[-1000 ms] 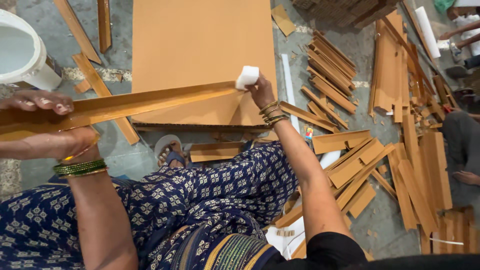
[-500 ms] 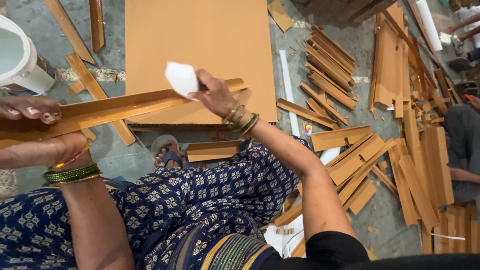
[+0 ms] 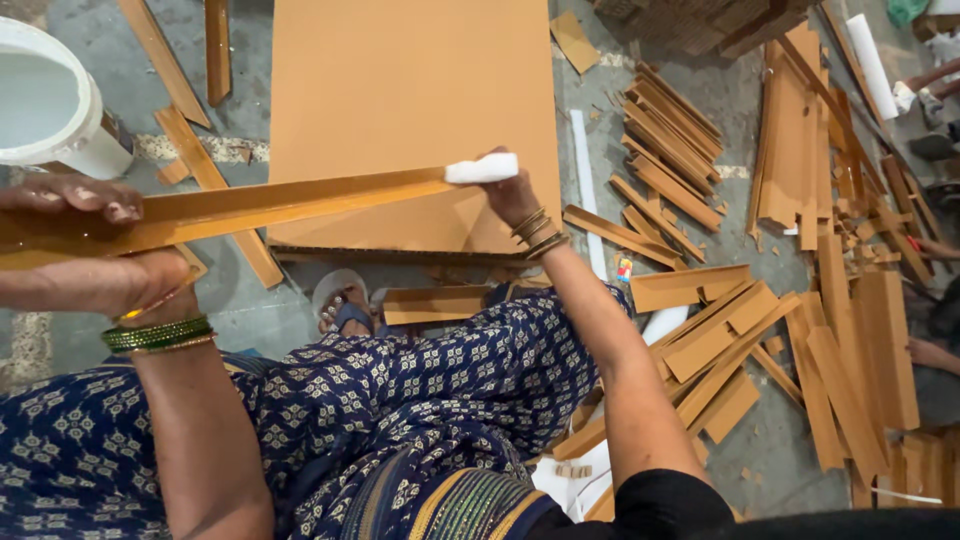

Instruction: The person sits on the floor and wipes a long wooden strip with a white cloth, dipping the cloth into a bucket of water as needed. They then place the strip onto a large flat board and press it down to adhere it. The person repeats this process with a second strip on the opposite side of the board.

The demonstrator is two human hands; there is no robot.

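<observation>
Long, smooth tan strip (image 3: 250, 208), flat and narrow: left hand (image 3: 85, 240) clamps its near end, right hand (image 3: 508, 190) presses a white block (image 3: 482, 168), possibly foam, fingers curled shut around it.

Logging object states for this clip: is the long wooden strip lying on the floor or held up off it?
Held up. The left hand grips one end of the long wooden strip, and the right hand presses a white pad on its far end.

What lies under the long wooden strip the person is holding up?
Below the long wooden strip lies a large flat brown board on the grey floor, with a shorter strip crossing beneath. The left hand covers the strip's near end; the right hand presses a white pad on its far end.
</observation>
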